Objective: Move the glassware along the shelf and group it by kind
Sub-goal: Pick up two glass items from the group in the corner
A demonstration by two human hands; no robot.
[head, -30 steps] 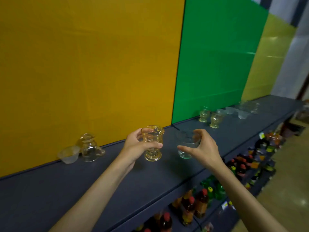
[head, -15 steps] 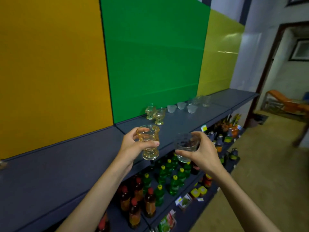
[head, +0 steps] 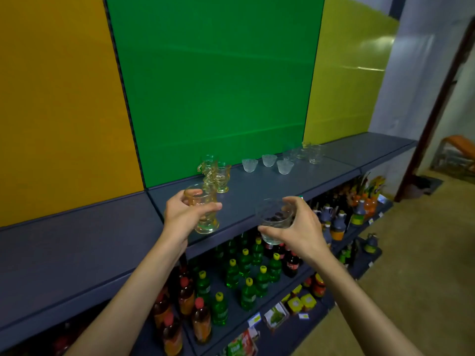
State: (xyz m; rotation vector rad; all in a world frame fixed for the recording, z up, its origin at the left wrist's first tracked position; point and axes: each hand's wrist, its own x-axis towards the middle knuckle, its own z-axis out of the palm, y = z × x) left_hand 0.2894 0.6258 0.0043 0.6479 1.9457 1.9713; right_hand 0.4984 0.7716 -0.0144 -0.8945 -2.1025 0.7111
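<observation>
My left hand [head: 183,217] grips a footed amber glass [head: 205,222], held above the front of the dark grey shelf [head: 77,242]. My right hand [head: 299,228] grips a small clear glass bowl [head: 273,222] just past the shelf's front edge. Further along the shelf stand two matching footed glasses [head: 217,176] by the green wall panel. Beyond them sit three small ribbed clear bowls [head: 268,163]. A cluster of clear glass pieces [head: 307,152] stands at the far end, too blurred to tell apart.
Lower shelves hold green bottles [head: 244,273], red-capped brown bottles [head: 185,304] and jars [head: 357,217]. Yellow, green and lime panels back the shelf. A doorway [head: 437,119] and tan floor lie to the right.
The view has swung right along the shelf. Both hands, each holding its glass, have come closer to the footed glasses and ribbed bowls; the jug and bowl on the left are out of view.
</observation>
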